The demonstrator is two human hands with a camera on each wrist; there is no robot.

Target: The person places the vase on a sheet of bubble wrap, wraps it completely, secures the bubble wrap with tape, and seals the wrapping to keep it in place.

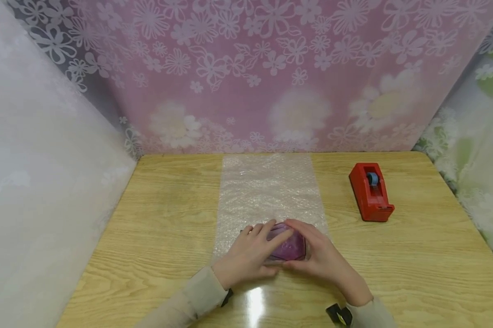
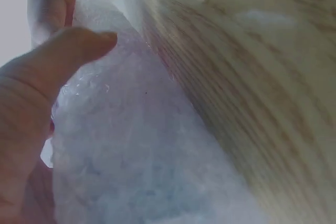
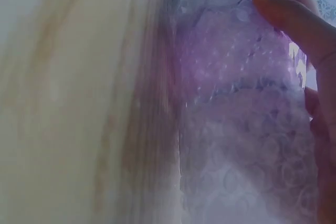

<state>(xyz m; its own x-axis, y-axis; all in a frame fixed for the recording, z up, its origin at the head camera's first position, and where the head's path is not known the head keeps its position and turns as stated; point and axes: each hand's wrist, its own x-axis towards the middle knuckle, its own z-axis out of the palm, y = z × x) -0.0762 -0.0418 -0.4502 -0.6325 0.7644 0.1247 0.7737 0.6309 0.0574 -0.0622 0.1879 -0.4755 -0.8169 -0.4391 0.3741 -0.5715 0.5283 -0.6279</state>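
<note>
A purple, angular-edged object (image 1: 293, 249) lies at the near end of a strip of clear bubble wrap (image 1: 271, 191), with a layer of the wrap over it. My left hand (image 1: 246, 253) holds the wrapped bundle from the left, fingers across the top and thumb at the near side. From the right, my right hand (image 1: 322, 255) grips the same bundle between its thumb and fingers. In the right wrist view, purple shows through the bubble wrap (image 3: 241, 145) beside the thumb. Bubble wrap (image 2: 131, 129) fills much of the left wrist view. The object's exact kind is hidden.
A red tape dispenser (image 1: 367, 193) with a small roll of tape stands at the right on the wooden table (image 1: 168, 200). Behind the table's far edge hangs a pink flowered curtain (image 1: 246, 91). Pale cloth (image 1: 45, 159) hangs along the left side, flowered cloth on the right.
</note>
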